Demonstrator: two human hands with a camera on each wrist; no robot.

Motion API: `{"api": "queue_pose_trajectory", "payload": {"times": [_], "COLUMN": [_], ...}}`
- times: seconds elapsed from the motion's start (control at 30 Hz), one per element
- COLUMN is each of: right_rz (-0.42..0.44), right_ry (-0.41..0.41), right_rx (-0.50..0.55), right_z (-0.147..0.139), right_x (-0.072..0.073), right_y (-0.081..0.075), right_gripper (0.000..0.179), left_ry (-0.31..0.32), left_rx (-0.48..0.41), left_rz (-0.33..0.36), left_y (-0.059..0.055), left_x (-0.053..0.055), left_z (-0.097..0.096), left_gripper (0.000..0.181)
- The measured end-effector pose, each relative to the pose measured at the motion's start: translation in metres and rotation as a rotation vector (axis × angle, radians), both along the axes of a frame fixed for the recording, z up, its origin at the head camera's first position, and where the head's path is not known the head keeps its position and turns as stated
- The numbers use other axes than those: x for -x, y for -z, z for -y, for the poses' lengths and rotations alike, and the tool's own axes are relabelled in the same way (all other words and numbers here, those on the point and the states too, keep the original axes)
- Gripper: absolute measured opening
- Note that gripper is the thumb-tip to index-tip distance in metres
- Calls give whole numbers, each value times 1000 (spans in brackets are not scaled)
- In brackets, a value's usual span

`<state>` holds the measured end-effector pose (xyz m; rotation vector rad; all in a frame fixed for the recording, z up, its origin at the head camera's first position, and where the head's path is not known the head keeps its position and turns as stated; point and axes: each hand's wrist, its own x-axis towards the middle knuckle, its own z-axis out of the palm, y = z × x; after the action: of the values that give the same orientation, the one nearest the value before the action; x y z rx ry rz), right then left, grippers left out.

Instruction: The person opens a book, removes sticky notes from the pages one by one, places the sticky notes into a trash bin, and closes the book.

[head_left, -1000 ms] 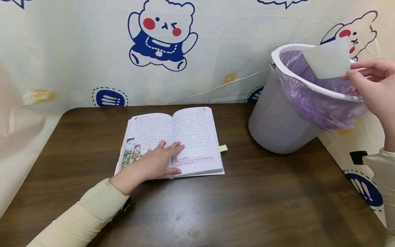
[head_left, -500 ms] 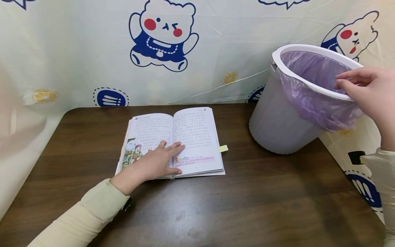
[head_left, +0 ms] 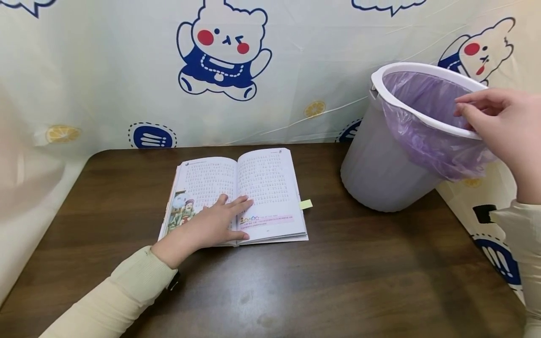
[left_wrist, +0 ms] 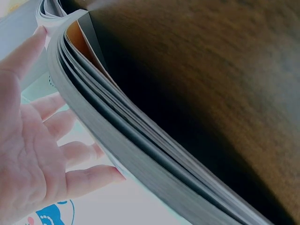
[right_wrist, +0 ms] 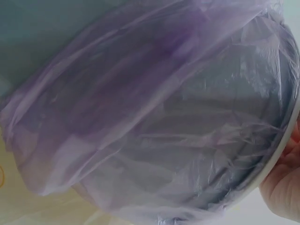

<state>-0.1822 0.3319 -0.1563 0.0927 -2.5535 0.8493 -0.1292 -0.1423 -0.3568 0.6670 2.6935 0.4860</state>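
Note:
An open book [head_left: 266,178] lies on the table with printed pages and a coloured picture at its lower left. Across its lower middle my left hand [head_left: 211,225] rests with fingers spread; the left wrist view shows the book's page edges [left_wrist: 117,122] beside the palm. At the right, my right hand [head_left: 507,122] hovers at the near right rim of a grey wastebasket [head_left: 380,164], its fingers bent loosely and nothing visible between them. A purple bag [head_left: 448,145] lines the wastebasket and folds over its white rim [head_left: 386,94]. The wastebasket's bottom inside is hidden.
A yellow-green tab [head_left: 306,204] sticks out from the book's right edge. The brown table [head_left: 329,291] meets a patterned curtain [head_left: 304,56] behind and on both sides. The wastebasket tilts on the table's back right corner.
The pale piece of paper that my right hand pinched over the wastebasket has been let go and is out of sight. My left hand has stayed on the book.

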Motion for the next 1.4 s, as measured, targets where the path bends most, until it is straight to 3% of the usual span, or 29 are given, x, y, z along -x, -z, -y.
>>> {"api": "queue_pose_trajectory", "payload": {"times": [0.23, 0.47, 0.67, 0.9, 1.2, 1.33, 1.4], "right_rz": [-147, -227, -302, -481, -501, -418, -318], "right_ry": [-51, -133, -176, -382, -580, -631, -630], "right_rx": [140, 189, 105, 87, 163, 114, 64], "right_z": [12, 28, 49, 84, 127, 134, 135], "right_x": [-4, -7, -15, -17, -13, -4, -1], "right_y": [0, -7, -9, 1, 18, 31, 41], "right_gripper": [23, 25, 17, 12, 17, 21, 21], "left_ry": [8, 9, 5, -7, 0, 2, 2], "left_rx": [-3, 2, 5, 1, -2, -9, -11], "left_rz": [-16, -28, -32, -11, -20, -22, -20], "left_y": [1, -1, 0, 2, 3, 3, 4], "left_x": [0, 3, 4, 2, 1, 1, 1], "left_z": [-1, -1, 0, 1, 0, -1, -1], "left_gripper": [80, 80, 81, 81, 80, 80, 80]}}
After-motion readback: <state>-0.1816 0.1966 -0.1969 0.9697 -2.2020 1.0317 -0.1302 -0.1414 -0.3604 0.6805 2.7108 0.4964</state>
